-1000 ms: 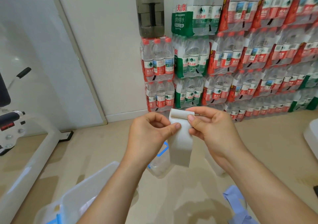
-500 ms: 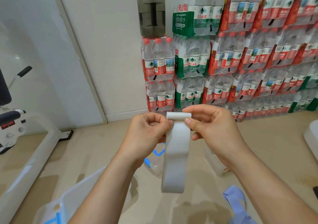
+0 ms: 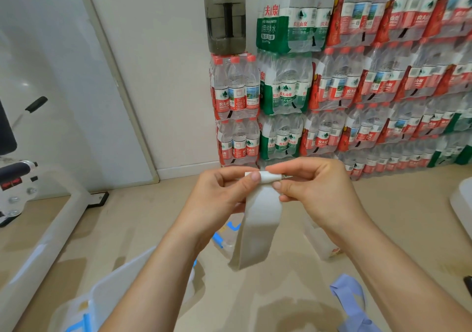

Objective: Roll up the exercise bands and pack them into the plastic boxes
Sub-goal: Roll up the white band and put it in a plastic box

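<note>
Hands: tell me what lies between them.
In the head view, the rolled top of the white band spans the gap, pinched by the left hand and right hand.

band (image 3: 258, 229) between your left hand (image 3: 222, 196) and right hand (image 3: 316, 191) | box (image 3: 115, 293) on floor below-left — second band (image 3: 350, 298) on floor below-right | jug (image 3: 226, 17) atop bottle packs (image 3: 332, 89) behind

White band (image 3: 258, 229): matt, smooth, a thin rubbery-looking sheet. Below-right of it, blue band (image 3: 350, 303), same matt finish. Below-left of it, box (image 3: 115, 291) in cloudy translucent plastic, faintly glossy. Behind it, floor (image 3: 153, 216), smooth with a soft sheen. Above it, water packs (image 3: 332, 89) in glossy, crinkled clear film, and a jug (image 3: 226, 22) in smoky plastic.
</note>
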`<state>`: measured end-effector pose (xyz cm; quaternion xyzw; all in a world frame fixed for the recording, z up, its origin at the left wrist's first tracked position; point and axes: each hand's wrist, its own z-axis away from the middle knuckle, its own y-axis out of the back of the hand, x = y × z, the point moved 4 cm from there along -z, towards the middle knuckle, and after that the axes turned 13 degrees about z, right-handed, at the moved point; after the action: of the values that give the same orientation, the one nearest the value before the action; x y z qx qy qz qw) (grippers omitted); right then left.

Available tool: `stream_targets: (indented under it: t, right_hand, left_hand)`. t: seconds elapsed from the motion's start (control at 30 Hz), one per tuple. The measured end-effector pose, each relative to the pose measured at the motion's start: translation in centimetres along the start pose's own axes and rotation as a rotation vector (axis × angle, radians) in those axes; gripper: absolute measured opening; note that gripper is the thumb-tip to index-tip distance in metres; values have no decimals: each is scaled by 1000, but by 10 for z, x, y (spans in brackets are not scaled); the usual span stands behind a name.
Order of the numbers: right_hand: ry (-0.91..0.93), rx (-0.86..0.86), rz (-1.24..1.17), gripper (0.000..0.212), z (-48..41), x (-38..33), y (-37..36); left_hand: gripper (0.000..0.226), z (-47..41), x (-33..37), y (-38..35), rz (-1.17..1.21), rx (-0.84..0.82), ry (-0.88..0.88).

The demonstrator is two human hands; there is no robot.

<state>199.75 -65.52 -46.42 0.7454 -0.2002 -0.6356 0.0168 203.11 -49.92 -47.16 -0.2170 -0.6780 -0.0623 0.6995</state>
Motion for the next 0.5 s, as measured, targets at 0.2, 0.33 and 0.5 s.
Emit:
stream_targets:
  t: [0.2,0.33,0.5]
  right_hand:
    - [-20,-58,-47,32,2,1,-5]
    - [-118,-146,-205,28,2,4,-7]
    - [-218,-94,-191,17,2,12,-5]
  left_hand:
    - [14,-1,0,-1,18,55,-37]
    - [14,-2,1,2,50,128,-96]
    - [17,-2,2,2,41,155,-135]
